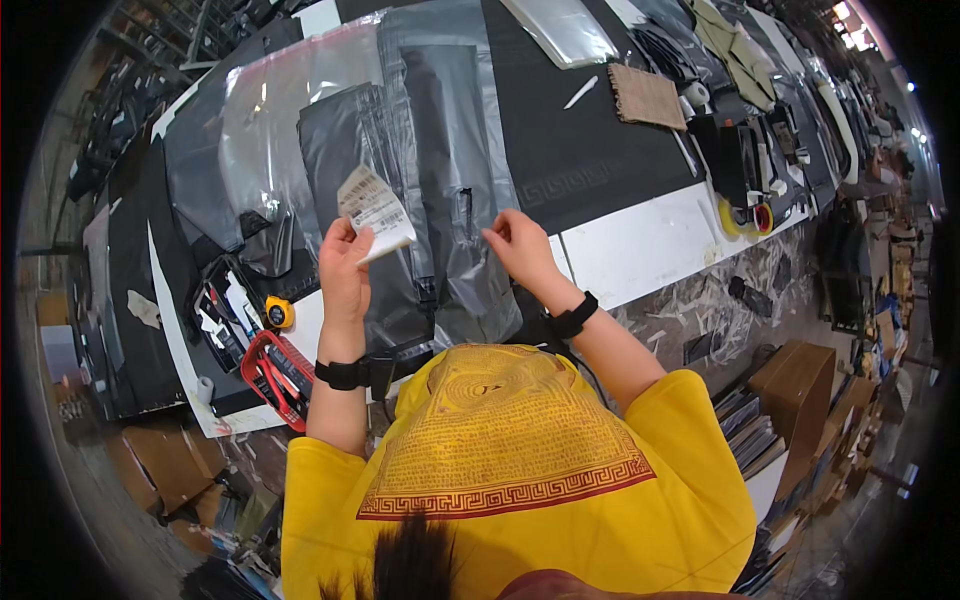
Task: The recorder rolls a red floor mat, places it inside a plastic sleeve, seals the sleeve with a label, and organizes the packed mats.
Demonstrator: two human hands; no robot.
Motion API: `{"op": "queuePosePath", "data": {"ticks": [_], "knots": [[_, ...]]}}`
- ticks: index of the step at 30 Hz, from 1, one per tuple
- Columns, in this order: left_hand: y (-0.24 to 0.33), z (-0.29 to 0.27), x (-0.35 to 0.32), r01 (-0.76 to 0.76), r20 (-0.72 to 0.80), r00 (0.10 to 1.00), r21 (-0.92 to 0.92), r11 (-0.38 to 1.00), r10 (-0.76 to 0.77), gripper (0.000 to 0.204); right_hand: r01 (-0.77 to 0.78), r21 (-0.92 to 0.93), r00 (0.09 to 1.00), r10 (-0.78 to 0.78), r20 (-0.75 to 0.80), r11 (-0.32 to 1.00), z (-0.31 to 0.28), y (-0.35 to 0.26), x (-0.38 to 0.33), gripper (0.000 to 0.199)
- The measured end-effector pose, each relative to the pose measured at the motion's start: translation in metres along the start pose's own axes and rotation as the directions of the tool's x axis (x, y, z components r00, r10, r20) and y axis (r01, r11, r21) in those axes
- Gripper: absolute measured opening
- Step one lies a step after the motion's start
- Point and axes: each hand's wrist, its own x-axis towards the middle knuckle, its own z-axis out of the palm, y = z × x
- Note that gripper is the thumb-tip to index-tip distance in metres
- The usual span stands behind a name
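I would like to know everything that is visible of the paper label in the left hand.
The paper label is whitish and thin, with dark print and a barcode. It slants, its lower edge curling. The left hand pinches its lower-left side above dark plastic bags; whether it touches them is unclear.

Looks down into a cluttered indoor workspace. Runs along a long white-topped worktable (640, 255), largely spread with matt black sheeting (560, 110). Drops, past the near edge, to a dull greyish-brown floor (655, 322) littered with crumpled scraps of clear plastic film (770, 270). Meets a tall brown cardboard box (795, 380) at lower right, near a stack of flat, thin-edged sheets (752, 440), and an open-looking brown cardboard carton (165, 465) at lower left. Takes in a dark metal-barred rack (160, 40) at upper left. Catches small, bright white lights (918, 135) at the far right.
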Motion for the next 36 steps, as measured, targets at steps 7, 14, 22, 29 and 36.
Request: {"op": "queuePosePath", "data": {"ticks": [7, 14, 22, 29, 36], "knots": [[-0.029, -0.009, -0.002, 0.04, -0.091, 0.995, -0.096, 0.995, -0.048, 0.025, -0.166, -0.274, 0.984, 0.14, -0.111, 0.947, 0.047, -0.019, 0.021, 0.042], [-0.054, -0.023, -0.011, 0.083, -0.081, 0.993, -0.031, 0.996, -0.085, 0.022, -0.123, -0.084, 0.989, 0.115, -0.091, 0.989, 0.043, -0.008, 0.026, 0.018], [-0.068, -0.02, 0.015, 0.184, 0.118, 0.98, -0.247, 0.951, -0.159, 0.029, -0.099, 0.404, 0.975, 0.17, -0.145, 0.909, 0.059, -0.007, 0.01, 0.015], [-0.1, 0.001, 0.036, 0.374, 0.313, 0.909, -0.321, 0.87, -0.275, 0.038, -0.017, 0.612, 0.96, 0.183, -0.21, 0.791, 0.061, 0.001, 0.007, 0.011], [-0.117, -0.006, 0.047, 0.433, 0.341, 0.889, -0.41, 0.803, -0.305, 0.037, 0.102, 0.459, 0.986, -0.029, -0.162, 0.883, 0.06, 0.001, 0.0, 0.014]]}}
